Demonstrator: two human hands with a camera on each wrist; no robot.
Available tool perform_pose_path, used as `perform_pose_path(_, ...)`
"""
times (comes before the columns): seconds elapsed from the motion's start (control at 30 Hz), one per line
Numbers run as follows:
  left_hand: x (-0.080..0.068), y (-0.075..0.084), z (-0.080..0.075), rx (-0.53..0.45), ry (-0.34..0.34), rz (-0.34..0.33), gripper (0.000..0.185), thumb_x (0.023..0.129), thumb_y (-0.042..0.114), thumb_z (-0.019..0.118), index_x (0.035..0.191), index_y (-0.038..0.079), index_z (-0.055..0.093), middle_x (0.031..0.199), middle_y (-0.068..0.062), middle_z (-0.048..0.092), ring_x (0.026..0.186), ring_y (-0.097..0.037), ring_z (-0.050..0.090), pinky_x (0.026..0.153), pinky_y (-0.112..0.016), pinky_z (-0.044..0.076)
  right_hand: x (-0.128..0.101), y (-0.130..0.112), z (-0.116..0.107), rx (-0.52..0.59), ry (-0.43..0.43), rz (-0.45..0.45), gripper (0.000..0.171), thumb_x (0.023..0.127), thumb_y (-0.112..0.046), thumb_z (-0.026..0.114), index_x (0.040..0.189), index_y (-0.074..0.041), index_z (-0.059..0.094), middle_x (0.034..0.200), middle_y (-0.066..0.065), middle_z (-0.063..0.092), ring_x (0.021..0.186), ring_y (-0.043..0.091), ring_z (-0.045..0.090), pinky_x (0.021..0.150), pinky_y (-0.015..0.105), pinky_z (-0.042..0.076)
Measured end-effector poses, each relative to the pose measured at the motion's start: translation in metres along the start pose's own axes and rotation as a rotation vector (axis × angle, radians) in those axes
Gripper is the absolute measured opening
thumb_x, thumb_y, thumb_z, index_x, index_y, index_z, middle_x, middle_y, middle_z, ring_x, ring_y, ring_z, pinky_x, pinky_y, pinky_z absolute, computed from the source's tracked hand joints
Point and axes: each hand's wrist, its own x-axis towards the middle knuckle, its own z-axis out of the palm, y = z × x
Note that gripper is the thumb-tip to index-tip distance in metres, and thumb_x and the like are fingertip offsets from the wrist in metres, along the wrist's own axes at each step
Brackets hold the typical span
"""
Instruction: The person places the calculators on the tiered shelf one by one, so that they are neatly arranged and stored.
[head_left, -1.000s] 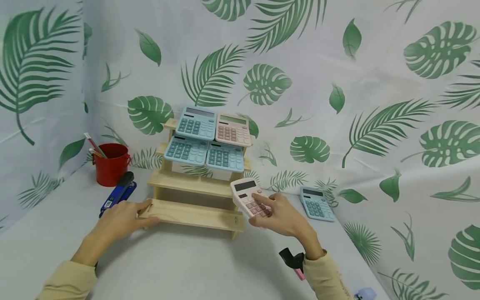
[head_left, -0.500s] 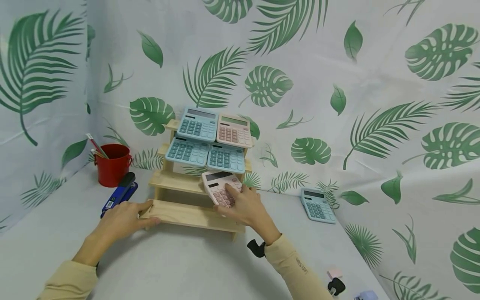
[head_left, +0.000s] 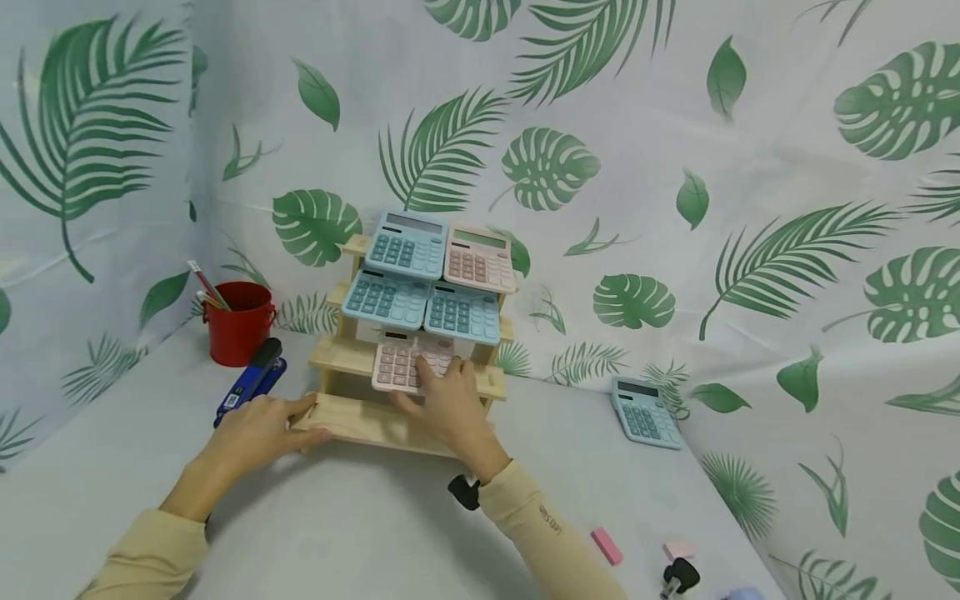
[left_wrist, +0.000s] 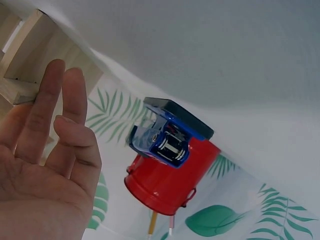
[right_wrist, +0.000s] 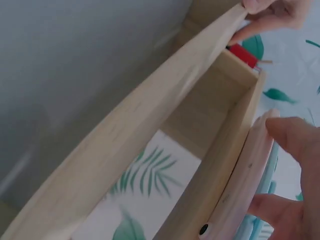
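Your right hand (head_left: 448, 406) grips pink calculator (head_left: 401, 363) on wooden stepped rack (head_left: 352, 421); left hand (head_left: 258, 429), fingers straight, touches rack's 9 o'clock end.

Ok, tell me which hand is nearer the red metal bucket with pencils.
Left. The left hand rests on the wooden rack's bottom step, diagonally in front of the bucket; the right hand holds a pink calculator farther right.

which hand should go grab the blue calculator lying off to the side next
Right, probably. The blue calculator lies on the table to the right of the wooden rack. The right hand would first release the pink calculator. The left hand steadies the rack's far end.
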Motion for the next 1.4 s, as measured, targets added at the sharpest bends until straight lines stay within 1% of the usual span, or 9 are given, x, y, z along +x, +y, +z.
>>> perform_pose_path(0.13,0.001,0.001,-0.001,0.008,-0.013,-0.011,0.082,0.082,0.068,0.068,0.140,0.010,0.060,0.087,-0.013,0.072,0.070,-0.020,0.055,0.052,-0.034,0.040,0.011,-0.019,0.003,-0.075,0.001,0.002,0.066,0.095,-0.065,0.052,0.142,-0.020,0.058,0.117,0.033,0.065,0.112,0.040,0.058,0.105,0.048,0.038)
perform_pose_path(0.27,0.002,0.001,0.000,0.002,-0.031,-0.017,0.081,0.083,0.066,0.068,0.140,0.009,0.059,0.066,-0.003,0.057,0.066,-0.018,0.051,0.050,-0.033,0.035,0.020,-0.038,0.006,-0.123,-0.017,0.017,0.067,0.096,-0.068,0.046,0.144,-0.021,0.056,0.121,0.031,0.066,0.117,0.040,0.059,0.107,0.046,0.037)
perform_pose_path(0.37,0.002,0.001,0.000,-0.010,-0.033,-0.018,0.079,0.084,0.065,0.068,0.140,0.010,0.060,0.059,0.001,0.046,0.062,-0.017,0.046,0.049,-0.032,0.032,0.024,-0.049,0.008,-0.180,-0.009,0.014,0.069,0.097,-0.069,0.041,0.146,-0.021,0.054,0.124,0.031,0.066,0.119,0.040,0.060,0.109,0.047,0.035)
perform_pose_path(0.47,0.002,0.001,0.000,-0.011,-0.025,0.001,0.079,0.084,0.067,0.066,0.139,0.011,0.061,0.059,0.003,0.048,0.062,-0.017,0.047,0.049,-0.032,0.033,0.027,-0.056,0.009,-0.211,0.008,0.021,0.070,0.097,-0.070,0.040,0.146,-0.021,0.054,0.124,0.032,0.065,0.119,0.040,0.061,0.110,0.047,0.035)
perform_pose_path(0.73,0.002,0.001,-0.001,-0.010,-0.025,-0.004,0.079,0.083,0.066,0.068,0.140,0.011,0.060,0.058,0.003,0.044,0.059,-0.015,0.044,0.048,-0.031,0.031,0.017,-0.046,0.007,0.021,-0.049,0.099,0.086,0.093,-0.069,0.052,0.153,-0.008,0.039,0.139,0.032,0.053,0.131,0.041,0.047,0.112,0.044,0.039)
perform_pose_path(0.87,0.002,0.001,-0.001,-0.009,-0.026,-0.018,0.080,0.083,0.067,0.068,0.140,0.011,0.061,0.059,0.002,0.043,0.061,-0.016,0.043,0.048,-0.032,0.030,0.001,-0.021,0.009,0.026,-0.014,0.065,0.084,0.093,-0.063,0.058,0.145,0.002,0.044,0.139,0.023,0.057,0.127,0.038,0.050,0.111,0.046,0.037)
perform_pose_path(1.03,0.000,0.000,-0.001,-0.005,-0.022,-0.032,0.082,0.081,0.069,0.068,0.140,0.011,0.061,0.061,0.001,0.045,0.062,-0.016,0.044,0.048,-0.032,0.030,-0.022,0.029,0.009,0.086,0.021,0.060,0.069,0.094,-0.057,0.060,0.131,0.002,0.058,0.141,0.021,0.055,0.127,0.044,0.048,0.106,0.053,0.040)
perform_pose_path(1.2,-0.001,0.000,0.000,-0.024,-0.041,-0.036,0.083,0.082,0.069,0.068,0.140,0.010,0.060,0.059,0.003,0.040,0.056,-0.015,0.040,0.048,-0.030,0.030,-0.035,0.103,0.004,0.261,-0.085,0.227,0.075,0.098,-0.066,0.041,0.140,-0.006,0.057,0.149,0.025,0.049,0.138,0.053,0.038,0.111,0.067,0.028)
perform_pose_path(1.4,0.000,0.002,0.001,-0.020,-0.030,-0.027,0.081,0.082,0.068,0.067,0.140,0.011,0.060,0.053,0.007,0.039,0.051,-0.012,0.033,0.046,-0.029,0.027,-0.038,0.210,0.007,0.193,-0.187,0.409,0.090,0.098,-0.073,0.029,0.150,-0.001,0.044,0.149,0.033,0.045,0.138,0.058,0.037,0.113,0.070,0.024)
